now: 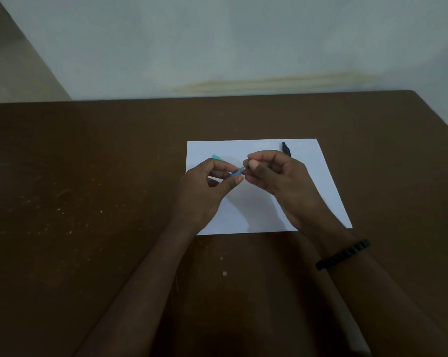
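I have both forearms angled in from the near edge, meeting above the white paper sheet (320,181) on the worktop (89,176). The left grip (212,176) pinches the blue pen (236,172) between thumb and fingers. The right grip (271,173), fingers curled, pinches its other end. A black pen (286,148) lies just beyond.

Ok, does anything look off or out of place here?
Nothing alarming: only pale specks and scuffs dot the brown table, mostly at left. The left hand and right hand pinch a small blue pen-like piece above the white paper sheet.
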